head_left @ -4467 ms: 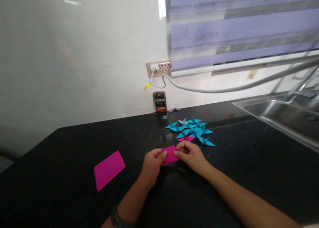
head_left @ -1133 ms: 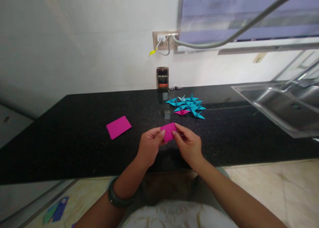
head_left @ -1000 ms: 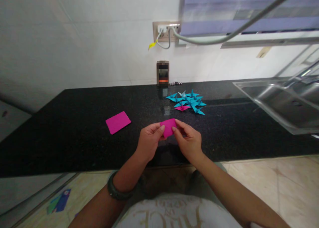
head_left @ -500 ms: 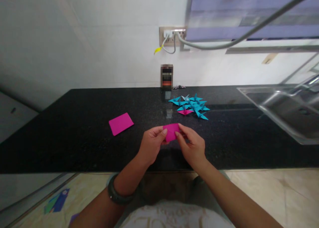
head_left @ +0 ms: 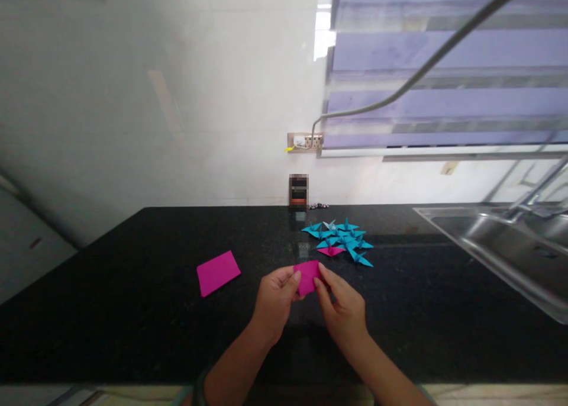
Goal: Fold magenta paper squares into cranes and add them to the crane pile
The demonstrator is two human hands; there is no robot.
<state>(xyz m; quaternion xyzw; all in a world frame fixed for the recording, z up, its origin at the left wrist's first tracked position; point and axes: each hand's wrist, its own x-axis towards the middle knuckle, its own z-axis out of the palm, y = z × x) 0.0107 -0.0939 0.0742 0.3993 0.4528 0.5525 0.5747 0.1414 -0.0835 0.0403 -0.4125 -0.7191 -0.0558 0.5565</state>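
Note:
A small folded piece of magenta origami paper (head_left: 308, 277) is held up between both hands above the dark counter. My left hand (head_left: 278, 296) pinches its left side, thumb on top. On the right edge, my right hand (head_left: 341, 296) grips it between thumb and fingers. Beyond the hands lies a cluster of several blue folded paper cranes (head_left: 341, 237), with one pale crane (head_left: 330, 225) at the back and one magenta crane (head_left: 330, 251) at the front. To the left rests a stack of magenta paper (head_left: 218, 273).
The black counter (head_left: 133, 311) runs back to a white wall. A phone-like upright object, blurred out (head_left: 299, 192), leans there beside a small beaded item (head_left: 318, 206). A steel sink (head_left: 465, 228) is at right. A cable (head_left: 426, 68) climbs from the wall socket (head_left: 306, 141).
The camera view has tilted upward, so everything sits lower in the picture. Both hands keep hold of the magenta paper, with little visible change in its shape.

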